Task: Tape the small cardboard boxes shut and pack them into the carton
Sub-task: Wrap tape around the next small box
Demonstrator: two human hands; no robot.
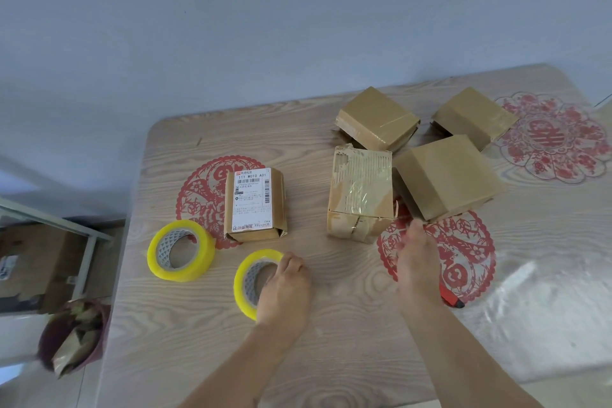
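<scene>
While five small cardboard boxes sit on a wooden table (331,325), a person reaches in with both bare hands. The left hand (284,288) grips the nearer roll of yellow tape (246,281), fingers curled over its rim, the roll lying close to the table's front. A second yellow tape roll (180,250) lies just to its left. Behind the rolls stands a box with a white shipping label (253,204). The right hand (419,262) hovers blurred just in front of a torn, tape-covered box (361,195) at the middle; whether it holds anything cannot be told. A plain box (447,175) leans beside that one, and two more boxes (377,117) (473,116) rest farther back. A red-handled tool (452,300) peeks out beside the right wrist. Red paper cuttings (553,137) decorate the tabletop under a clear cover
</scene>
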